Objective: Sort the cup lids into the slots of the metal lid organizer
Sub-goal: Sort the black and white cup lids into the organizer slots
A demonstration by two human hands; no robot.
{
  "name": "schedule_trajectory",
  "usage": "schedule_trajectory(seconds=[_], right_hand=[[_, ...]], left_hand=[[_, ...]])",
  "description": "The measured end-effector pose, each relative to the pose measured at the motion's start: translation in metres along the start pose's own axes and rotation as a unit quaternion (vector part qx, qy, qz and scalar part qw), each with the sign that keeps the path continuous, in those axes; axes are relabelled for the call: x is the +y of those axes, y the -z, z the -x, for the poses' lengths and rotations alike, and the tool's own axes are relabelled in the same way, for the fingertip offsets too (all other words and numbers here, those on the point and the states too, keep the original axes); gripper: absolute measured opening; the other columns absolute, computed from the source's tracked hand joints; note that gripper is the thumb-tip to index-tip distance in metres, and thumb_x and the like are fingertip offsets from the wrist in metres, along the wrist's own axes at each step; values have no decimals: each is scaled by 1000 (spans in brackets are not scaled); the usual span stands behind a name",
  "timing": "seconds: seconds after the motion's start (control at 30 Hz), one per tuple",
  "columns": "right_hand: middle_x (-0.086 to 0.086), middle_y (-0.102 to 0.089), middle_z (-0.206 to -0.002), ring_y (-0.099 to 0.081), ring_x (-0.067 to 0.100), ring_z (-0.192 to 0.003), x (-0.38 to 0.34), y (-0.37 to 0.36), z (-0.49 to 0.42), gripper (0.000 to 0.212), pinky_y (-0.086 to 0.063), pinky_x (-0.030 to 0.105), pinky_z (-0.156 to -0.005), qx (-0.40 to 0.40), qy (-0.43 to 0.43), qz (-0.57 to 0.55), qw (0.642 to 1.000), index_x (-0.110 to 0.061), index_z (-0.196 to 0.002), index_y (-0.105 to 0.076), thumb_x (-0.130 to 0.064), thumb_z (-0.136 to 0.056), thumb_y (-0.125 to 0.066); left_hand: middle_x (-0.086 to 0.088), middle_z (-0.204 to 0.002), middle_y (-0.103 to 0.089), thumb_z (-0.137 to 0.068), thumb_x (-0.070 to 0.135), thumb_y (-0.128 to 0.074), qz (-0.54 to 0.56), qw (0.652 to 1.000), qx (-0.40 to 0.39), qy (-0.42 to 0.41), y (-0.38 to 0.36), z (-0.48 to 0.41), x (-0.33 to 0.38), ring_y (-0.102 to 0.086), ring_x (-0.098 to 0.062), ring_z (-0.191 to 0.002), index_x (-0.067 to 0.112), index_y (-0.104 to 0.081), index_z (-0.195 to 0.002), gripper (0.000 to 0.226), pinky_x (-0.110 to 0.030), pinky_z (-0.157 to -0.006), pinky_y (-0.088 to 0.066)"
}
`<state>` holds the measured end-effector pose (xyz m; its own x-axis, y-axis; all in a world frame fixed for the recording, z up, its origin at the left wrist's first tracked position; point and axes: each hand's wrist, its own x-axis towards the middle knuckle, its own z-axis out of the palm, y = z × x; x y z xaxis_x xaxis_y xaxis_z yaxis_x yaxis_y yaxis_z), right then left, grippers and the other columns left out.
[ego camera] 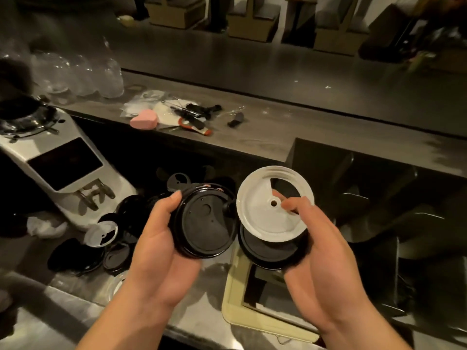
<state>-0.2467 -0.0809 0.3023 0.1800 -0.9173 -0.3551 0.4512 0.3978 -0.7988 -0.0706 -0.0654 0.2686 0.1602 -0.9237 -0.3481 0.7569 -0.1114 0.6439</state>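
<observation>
My left hand (159, 238) grips a stack of black cup lids (206, 223) from the left side, thumb on its upper rim. My right hand (321, 251) holds a black lid (267, 251) with a white lid (265, 213) tilted up above it; my thumb lies across the white lid near its centre hole. Both hands are above the counter's front. A pile of loose black lids (121, 251) and one white lid (101, 233) lies on the counter at the left. The dark metal lid organizer (366, 198) with slanted slots stands to the right, behind my right hand.
A white coffee grinder (63, 168) stands at the left. A cream-rimmed tray (232, 299) sits below my right hand. On the raised ledge behind lie a pink heart-shaped sponge (144, 118), small black tools (199, 112) and clear plastic cups (83, 74).
</observation>
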Motion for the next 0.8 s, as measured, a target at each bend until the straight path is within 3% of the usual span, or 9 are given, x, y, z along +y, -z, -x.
schedule_trajectory(seconds=[0.17, 0.3, 0.37, 0.43, 0.5, 0.57, 0.63, 0.73, 0.8], right_hand=[[-5, -70, -122, -61, 22, -121, -11, 34, 19, 38, -49, 48, -100, 25, 39, 12, 999, -25, -73, -70, -59, -66, -58], [-9, -68, -124, -53, 21, -128, -20, 60, 26, 42, -40, 54, -108, 66, 70, 42, 994, -27, -74, -71, -65, -64, -55], [-8, -67, -125, -52, 22, -129, -25, 76, 30, 42, -40, 54, -108, 76, 77, 49, 993, -28, -76, -71, -65, -66, -53], [-3, -68, -125, -57, 24, -126, -30, 93, 33, 40, -47, 50, -102, 71, 82, 17, 994, -27, -82, -73, -60, -73, -53], [-1, -69, -125, -59, 24, -124, -36, 108, 37, 39, -50, 48, -99, 70, 91, -8, 993, -25, -87, -74, -56, -77, -52], [-3, -69, -125, -58, 24, -125, -42, 120, 39, 42, -48, 49, -101, 87, 104, -9, 991, -25, -89, -74, -58, -74, -53], [-2, -67, -128, -55, 26, -128, -45, 127, 36, 45, -45, 51, -104, 95, 104, 1, 990, -26, -92, -75, -62, -73, -57], [-5, -65, -130, -51, 25, -131, -47, 130, 31, 54, -35, 56, -110, 110, 81, 34, 990, -30, -92, -76, -74, -62, -66], [0, -71, -120, -61, 27, -120, -46, 134, 29, 47, -41, 55, -107, 95, 50, 35, 994, -27, -90, -76, -65, -66, -62]], left_hand=[[-11, -115, -73, -88, 45, -50, 58, 995, -37, 78, -32, 14, -41, -70, -26, -105, 16, -79, -95, 42, -40, -93, -52], [-16, -125, -69, -89, 47, -49, 41, 992, -41, 109, -56, 28, -79, -63, -35, -119, 18, -75, -99, 41, -57, -108, -38], [-19, -125, -68, -92, 50, -43, 33, 990, -56, 129, -65, 33, -96, -64, -38, -118, 14, -76, -102, 50, -60, -104, -42], [-20, -127, -67, -92, 58, -43, 50, 984, -71, 156, -74, 37, -110, -63, -42, -118, 15, -70, -118, 57, -64, -95, -49], [-23, -130, -64, -85, 64, -56, 69, 977, -105, 173, -82, 40, -121, -61, -47, -118, 17, -63, -130, 65, -70, -88, -49], [-26, -133, -61, -68, 59, -81, 77, 969, -153, 179, -84, 39, -133, -58, -50, -120, 12, -63, -130, 79, -77, -93, -41], [-27, -136, -58, -62, 50, -91, 98, 956, -188, 205, -82, 37, -142, -55, -52, -123, 7, -66, -125, 80, -82, -99, -30], [-25, -138, -56, -92, 43, -64, 150, 921, -272, 237, -72, 33, -150, -50, -45, -129, 6, -59, -132, 55, -79, -107, -16], [-20, -134, -56, -96, 39, -52, 103, 947, -214, 216, -60, 33, -151, -49, -38, -124, 8, -50, -138, 52, -74, -106, -23]])
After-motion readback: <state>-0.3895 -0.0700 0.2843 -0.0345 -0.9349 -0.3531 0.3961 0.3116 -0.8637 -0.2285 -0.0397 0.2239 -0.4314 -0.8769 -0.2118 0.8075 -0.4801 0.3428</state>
